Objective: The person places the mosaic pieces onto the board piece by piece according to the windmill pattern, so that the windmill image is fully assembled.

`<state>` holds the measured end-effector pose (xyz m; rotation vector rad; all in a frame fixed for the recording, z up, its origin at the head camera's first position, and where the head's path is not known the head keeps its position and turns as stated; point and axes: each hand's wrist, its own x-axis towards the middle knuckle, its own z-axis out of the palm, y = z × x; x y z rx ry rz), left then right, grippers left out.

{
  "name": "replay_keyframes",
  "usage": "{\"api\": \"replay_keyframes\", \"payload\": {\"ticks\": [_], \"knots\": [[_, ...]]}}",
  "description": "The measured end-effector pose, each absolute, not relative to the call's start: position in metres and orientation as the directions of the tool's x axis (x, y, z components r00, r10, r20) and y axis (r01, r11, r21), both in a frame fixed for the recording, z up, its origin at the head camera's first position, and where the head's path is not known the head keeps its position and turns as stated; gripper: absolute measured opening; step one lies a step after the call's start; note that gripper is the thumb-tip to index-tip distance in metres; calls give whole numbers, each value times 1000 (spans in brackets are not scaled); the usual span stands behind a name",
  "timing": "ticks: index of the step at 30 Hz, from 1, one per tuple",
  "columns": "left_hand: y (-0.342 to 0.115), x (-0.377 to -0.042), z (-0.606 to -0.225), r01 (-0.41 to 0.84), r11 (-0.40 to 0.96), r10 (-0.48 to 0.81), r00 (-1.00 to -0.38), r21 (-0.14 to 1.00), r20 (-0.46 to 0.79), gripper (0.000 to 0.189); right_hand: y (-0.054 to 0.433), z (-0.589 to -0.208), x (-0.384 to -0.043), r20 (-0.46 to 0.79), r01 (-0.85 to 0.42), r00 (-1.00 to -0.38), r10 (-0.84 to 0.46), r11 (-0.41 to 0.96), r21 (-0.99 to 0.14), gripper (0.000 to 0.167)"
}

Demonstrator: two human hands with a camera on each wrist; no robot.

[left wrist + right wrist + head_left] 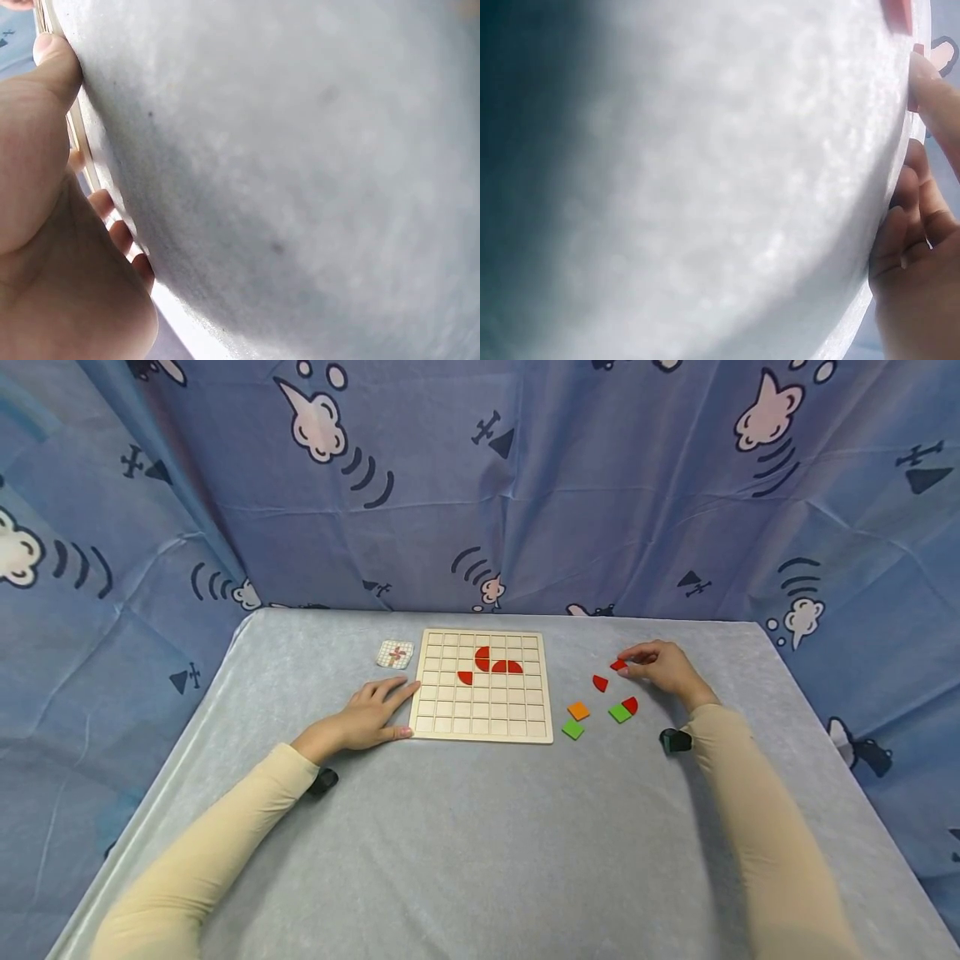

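Pale grey cloth (480, 852) covers the table, and two cream sleeves (217, 835) stretch over its near side. Beyond them, the left hand (363, 717) lies with fingers spread and holds nothing, its thumb and a fingertip touching the left edge of a wooden grid board (482, 727). Right of the board's near corner lie a green square (573, 729) and, just behind it, an orange square (578, 711). Farther right, a second green square (619, 713) touches a red quarter-circle (631, 704). Behind these, another red quarter-circle rests near the right hand (666, 670), whose thumb and finger pinch a small red piece (618, 665). Five red quarter-circles sit in the board's cells. Left of its far corner lies a patterned card (394, 654); behind everything hangs a blue printed curtain (420, 535).
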<state>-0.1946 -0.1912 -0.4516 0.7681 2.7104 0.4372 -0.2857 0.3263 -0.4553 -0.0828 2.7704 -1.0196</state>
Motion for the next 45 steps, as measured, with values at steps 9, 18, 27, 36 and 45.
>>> {"api": "replay_keyframes", "payload": {"ticks": [9, 18, 27, 36, 45], "knots": [[-190, -193, -449, 455, 812, 545, -815, 366, -195, 79, 326, -455, -285, -150, 13, -983, -108, 766, -642, 41], [-191, -194, -451, 460, 806, 550, -814, 374, -185, 78, 326, -454, -284, -145, 0, -982, -120, 771, -637, 41], [-191, -193, -451, 465, 805, 553, -813, 368, -183, 79, 324, -448, -281, -142, -19, -980, -141, 772, -635, 43], [-191, -193, -450, 459, 809, 548, -814, 366, -191, 79, 306, -441, -285, -101, -72, -980, -174, 774, -629, 37], [-190, -194, -451, 454, 817, 541, -817, 356, -199, 79, 269, -437, -287, -63, -151, -967, -249, 751, -643, 30]]}}
